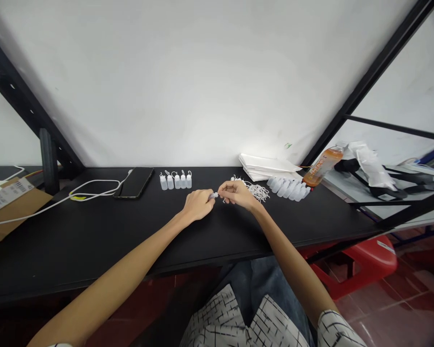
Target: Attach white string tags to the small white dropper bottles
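Over the black table, my left hand (198,205) is closed around a small translucent plastic bottle (213,195), tipped toward the right and mostly covered by the fingers. My right hand (237,193) has its thumb and fingers pinched together at the bottle's white top; whatever lies between them is too small to make out. Behind and left of my hands, several small white-capped squeeze bottles (177,181) stand upright in a row. A pile of thin white strap-like pieces (259,192) lies just right of my right hand. Beyond it, several more small bottles (288,188) lie side by side.
A stack of white sheets (269,166) rests against the wall. At the right stands an orange drink bottle (323,166) beside the black frame (369,62). To the left are a phone (134,183), a white cable (94,181) and a cardboard box (20,212). A red stool (371,260) is below.
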`<state>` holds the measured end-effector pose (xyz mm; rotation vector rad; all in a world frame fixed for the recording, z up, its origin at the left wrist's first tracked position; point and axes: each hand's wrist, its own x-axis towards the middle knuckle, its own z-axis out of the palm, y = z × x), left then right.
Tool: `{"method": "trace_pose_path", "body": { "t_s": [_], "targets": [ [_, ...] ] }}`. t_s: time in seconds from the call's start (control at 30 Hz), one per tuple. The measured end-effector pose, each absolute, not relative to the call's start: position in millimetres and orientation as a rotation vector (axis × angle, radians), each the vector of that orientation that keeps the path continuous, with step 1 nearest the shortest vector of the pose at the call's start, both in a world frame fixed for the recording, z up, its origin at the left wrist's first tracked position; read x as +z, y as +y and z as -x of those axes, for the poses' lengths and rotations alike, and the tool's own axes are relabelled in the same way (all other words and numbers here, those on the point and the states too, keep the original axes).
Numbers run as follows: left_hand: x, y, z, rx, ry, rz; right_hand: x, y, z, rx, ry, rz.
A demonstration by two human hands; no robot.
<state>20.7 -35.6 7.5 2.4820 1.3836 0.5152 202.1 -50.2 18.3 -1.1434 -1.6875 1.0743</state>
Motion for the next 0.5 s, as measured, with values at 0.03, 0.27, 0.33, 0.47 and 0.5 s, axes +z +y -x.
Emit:
{"method": "trace_pose_path", "body": {
  "t_s": [0.03,0.27,0.33,0.47,0.5],
  "targets": [
    [8.1,-35.8,-20.5,0.505,1.382,-2.482,17.5,-50.1,-201.9,1.076,-1.691,1.139],
    [9.9,-35.1,-19.5,0.430,1.431,-2.459,16.4,-50.7,-200.3,1.098,-1.749,1.112],
    [9.6,-34.8,-19.5,0.428,1.426,-2.454,15.2,-50.1,-200.8,1.101,-1.769,1.099],
    [9.0,-34.9,-19.4,0.439,1.407,-2.450,11.4,-48.6,-200.7,1.098,-1.772,1.104],
    [8.9,-35.0,-19.3,0.439,1.405,-2.448,10.6,-48.5,-200.3,1.098,-1.773,1.106]
  ]
}}
